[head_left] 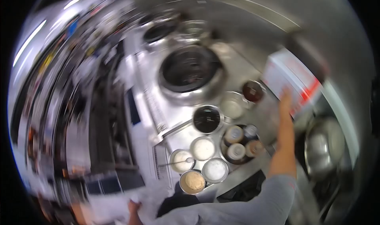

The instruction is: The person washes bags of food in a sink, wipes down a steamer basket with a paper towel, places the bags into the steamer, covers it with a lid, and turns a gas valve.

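Observation:
My right hand [286,97] is at the near side of a white and red box [291,76], its fingers on or close to the surface and blurred by motion. The box stands tilted in view at the right, by the steel wall. At the lower left edge, my left hand [135,205] hangs low, small and blurred; its fingers look curled, and whether it holds anything is hidden. Left of the box sit a pot of dark red sauce [252,91] and a pot with pale contents [232,107].
A large wok [190,69] sits on the steel range. Nearer are a pot of dark liquid [207,119], bowls of white powder [215,170], a bowl of tan powder [192,182] and a round tray of jars [236,151]. A steel bowl [323,145] stands at right.

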{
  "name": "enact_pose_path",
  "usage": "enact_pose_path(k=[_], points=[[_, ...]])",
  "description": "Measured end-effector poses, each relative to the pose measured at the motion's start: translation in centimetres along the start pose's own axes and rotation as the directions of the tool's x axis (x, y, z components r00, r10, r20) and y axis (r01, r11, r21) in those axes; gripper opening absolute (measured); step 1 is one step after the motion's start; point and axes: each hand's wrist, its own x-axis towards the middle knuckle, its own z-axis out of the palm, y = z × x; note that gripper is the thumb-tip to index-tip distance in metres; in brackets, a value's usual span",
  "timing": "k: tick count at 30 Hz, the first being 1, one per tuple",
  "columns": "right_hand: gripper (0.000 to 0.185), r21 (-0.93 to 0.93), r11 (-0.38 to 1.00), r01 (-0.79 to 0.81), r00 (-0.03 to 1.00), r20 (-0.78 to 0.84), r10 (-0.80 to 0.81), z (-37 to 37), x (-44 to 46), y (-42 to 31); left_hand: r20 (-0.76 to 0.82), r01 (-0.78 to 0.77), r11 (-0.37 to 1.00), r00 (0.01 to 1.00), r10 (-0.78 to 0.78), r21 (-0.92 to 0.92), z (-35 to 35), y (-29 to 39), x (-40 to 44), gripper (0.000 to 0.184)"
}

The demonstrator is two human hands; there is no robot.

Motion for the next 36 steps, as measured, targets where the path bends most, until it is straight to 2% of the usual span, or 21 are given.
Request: enact_pose_path(k=[1, 4, 5, 6, 7, 9, 11, 13, 17, 19, 21, 24, 25, 26, 28, 29, 31, 32, 34, 35, 36], points=[[0.044, -0.101, 0.993, 0.053, 0.999, 0.009, -0.053, -0.1, -0.8, 0.9, 0.02, -0.013, 0.999, 1.0, 0.014, -0.045, -0.9, 0.2, -2.7, 0.095], [0.057, -0.425, 0.882, 0.205, 0.974, 0.003, -0.225, -0.5, -1.6, 2.7, -0.006, 0.15, 0.984, 0.988, -0.151, -0.101, -0.3, -2.9, -5.3, 0.089], [0.056, -0.357, 0.887, 0.294, 0.952, 0.196, -0.237, -6.1, -3.6, 3.2, 0.001, 0.185, 0.971, 0.982, -0.187, -0.155, -2.3, -2.4, -7.9, 0.083], [0.054, -0.201, 0.966, 0.162, 0.987, 0.012, -0.163, 1.0, -0.9, 1.8, -0.006, 0.213, 0.951, 0.975, -0.22, -0.224, -3.4, -4.5, -9.6, 0.077], [0.051, -0.273, 0.923, 0.273, 0.96, 0.135, -0.244, -2.4, -1.9, 1.6, -0.059, 0.229, 0.95, 0.967, -0.247, -0.211, -2.5, -4.9, -9.7, 0.076], [0.049, -0.174, 0.942, 0.287, 0.958, 0.047, -0.283, -3.9, -2.1, 1.7, -0.029, 0.3, 0.921, 0.948, -0.317, -0.249, -3.1, -4.4, -11.4, 0.073], [0.047, 0.192, 0.948, 0.253, 0.944, 0.166, -0.285, -9.5, -2.6, 2.1, -0.017, 0.326, 0.894, 0.937, -0.348, -0.308, -3.9, -3.1, -12.6, 0.071], [0.047, 0.556, 0.771, 0.31, 0.942, -0.073, -0.327, -1.9, 4.8, 3.1, -0.043, 0.321, 0.878, 0.933, -0.358, -0.355, -3.2, -3.7, -12.5, 0.069], [0.044, 0.713, 0.643, 0.28, 0.959, -0.234, -0.158, -12.1, 3.7, 5.6, -0.099, 0.274, 0.856, 0.932, -0.349, -0.438, -2.6, -3.5, -10.3, 0.067], [0.041, 0.768, 0.35, 0.537, 0.832, -0.551, -0.066, -21.7, 0.2, 4.5, -0.125, 0.21, 0.84, 0.943, -0.31, -0.5, -3.1, -3.4, -8.5, 0.067], [0.038, 0.705, 0.007, 0.709, 0.701, -0.704, -0.113, -34.5, -8.8, 0.6, -0.236, 0.046, 0.83, 0.949, -0.211, -0.556, -3.4, -2.9, -6.3, 0.067], [0.039, 0.581, -0.213, 0.786, 0.483, -0.791, -0.376, -51.1, -29.6, -6.6, -0.429, -0.214, 0.791, 0.901, -0.067, -0.573, -4.1, -2.6, -3.8, 0.07], [0.045, 0.464, -0.229, 0.856, 0.294, -0.8, -0.523, -55.3, -36.4, -8.9, -0.445, -0.261, 0.758, 0.894, -0.043, -0.598, -5.0, -2.9, -3.8, 0.071], [0.052, 0.5, -0.325, 0.803, 0.2, -0.739, -0.643, -57.8, -41.9, -11.7, -0.469, -0.312, 0.718, 0.883, -0.023, -0.622, -6.3, -2.9, -3.8, 0.071], [0.079, 0.399, -0.409, 0.821, -0.095, -0.612, -0.785, -58.1, -49.9, -19.1, -0.558, -0.467, 0.546, 0.83, -0.001, -0.696, -9.2, -3.9, -5.0, 0.071], [0.096, 0.357, -0.523, 0.774, -0.283, -0.545, -0.79, -57.5, -53.4, -23.2, -0.553, -0.46, 0.534, 0.833, -0.018, -0.71, -10.5, -4.5, -5.6, 0.071], [0.122, 0.177, -0.545, 0.819, -0.406, -0.492, -0.77, -55.5, -61.8, -30.3, -0.628, -0.591, 0.289, 0.777, -0.048, -0.753, -12.1, -7.2, -6.5, 0.072], [0.125, 0.165, -0.49, 0.856, -0.403, -0.381, -0.832, -55.4, -66.2, -32.7, -0.625, -0.581, 0.288, 0.777, -0.083, -0.761, -11.9, -8.5, -6.3, 0.072], [0.12, 0.549, -0.686, 0.479, -0.604, -0.361, -0.71, -50.3, -72.7, -41.5, -0.588, -0.602, -0.036, 0.79, -0.174, -0.798, -10.7, -11.1, -6.7, 0.07], [0.112, 0.499, -0.698, 0.514, -0.668, -0.279, -0.69, -47.4, -75.1, -45.3, -0.582, -0.602, -0.034, 0.783, -0.218, -0.798, -10.1, -12.1, -6.7, 0.07], [0.102, 0.574, -0.654, 0.492, -0.672, -0.226, -0.705, -45.2, -78.9, -47.7, -0.463, -0.536, -0.244, 0.834, -0.299, -0.808, -9.2, -13.1, -6.5, 0.068]])
